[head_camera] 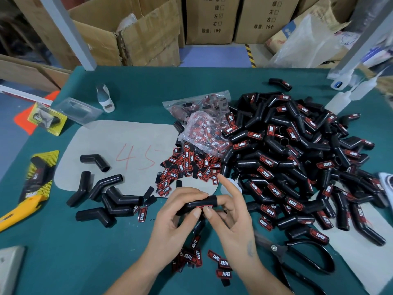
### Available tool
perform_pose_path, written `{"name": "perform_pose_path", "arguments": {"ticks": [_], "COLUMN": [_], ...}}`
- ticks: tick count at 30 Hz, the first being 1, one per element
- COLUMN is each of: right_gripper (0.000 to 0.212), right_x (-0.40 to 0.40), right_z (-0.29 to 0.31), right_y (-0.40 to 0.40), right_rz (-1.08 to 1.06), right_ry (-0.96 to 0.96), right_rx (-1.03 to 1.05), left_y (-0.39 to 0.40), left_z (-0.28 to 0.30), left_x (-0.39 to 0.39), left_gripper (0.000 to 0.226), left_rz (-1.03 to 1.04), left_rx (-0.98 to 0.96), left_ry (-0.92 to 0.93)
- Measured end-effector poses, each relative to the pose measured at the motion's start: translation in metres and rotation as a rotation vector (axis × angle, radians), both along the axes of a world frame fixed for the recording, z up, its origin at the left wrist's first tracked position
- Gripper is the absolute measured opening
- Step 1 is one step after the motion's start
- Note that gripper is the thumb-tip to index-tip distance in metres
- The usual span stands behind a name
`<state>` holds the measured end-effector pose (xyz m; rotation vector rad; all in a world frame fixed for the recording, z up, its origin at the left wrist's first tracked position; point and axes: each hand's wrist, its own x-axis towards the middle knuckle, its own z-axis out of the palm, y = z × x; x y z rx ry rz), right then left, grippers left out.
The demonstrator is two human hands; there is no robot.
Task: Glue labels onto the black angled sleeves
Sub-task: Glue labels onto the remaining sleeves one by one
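Over green table (63, 241), hands (204, 211) press label (202, 207) onto sleeve (198, 204).

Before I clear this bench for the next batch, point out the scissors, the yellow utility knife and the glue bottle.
scissors (274, 248): head view, on the pivot screw.
yellow utility knife (14, 216): head view, on the yellow handle at the left edge.
glue bottle (104, 99): head view, on the middle of the body.

A teal-covered table (63, 241) is shown. At right, a large heap of labelled black sleeves (297, 158) is piled; at centre, loose labels (191, 165) are scattered on a grey sheet (131, 141); lower left, unlabelled sleeves (106, 194); lower right, black scissors (302, 258).
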<state>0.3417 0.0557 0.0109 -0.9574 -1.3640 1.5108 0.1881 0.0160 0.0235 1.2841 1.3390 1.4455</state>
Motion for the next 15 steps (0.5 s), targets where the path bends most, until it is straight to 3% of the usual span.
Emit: {"name": "perform_pose_path", "arguments": {"ticks": [15], "right_gripper": [0.062], "right_x": [0.0013], "right_z": [-0.0003], "right_y": [0.0044], "right_rz": [0.025], "right_ry": [-0.010], "right_rx": [0.026], "left_y": [0.0015], "left_z": [0.0002], "left_x": [-0.0051], "left_gripper": [0.027], "left_rz": [0.003], "left_rx": [-0.040], "left_ry": [-0.126]}}
